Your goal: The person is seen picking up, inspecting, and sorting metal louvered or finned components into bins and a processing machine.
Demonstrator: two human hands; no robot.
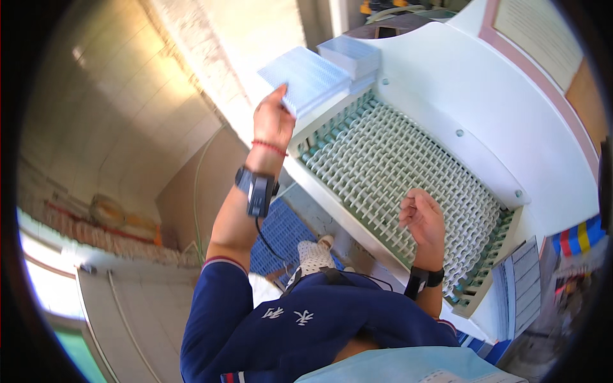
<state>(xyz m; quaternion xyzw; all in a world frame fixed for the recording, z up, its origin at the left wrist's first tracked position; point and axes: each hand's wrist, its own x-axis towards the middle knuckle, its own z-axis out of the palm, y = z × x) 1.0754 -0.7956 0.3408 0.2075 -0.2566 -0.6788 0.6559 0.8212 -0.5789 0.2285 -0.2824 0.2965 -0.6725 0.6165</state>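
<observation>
My left hand [274,120] is at the near left corner of a stack of thin, pale blue panels [306,75]. A finger lies over the top at that corner and the others are bent at the edge; how many panels they grip I cannot tell. A second, taller-looking stack of similar panels [350,56] stands just behind it to the right. My right hand [423,217] hovers over the near side of a bed of white conveyor rollers [396,153], with its fingers loosely bent and nothing visible in them.
A white frame [348,207] edges the roller bed, and a white wall panel [472,96] rises behind it. More striped panels [516,287] lean at the right end. A blue slatted mat [281,236] lies on the floor. A cable [268,239] hangs from my left wrist device.
</observation>
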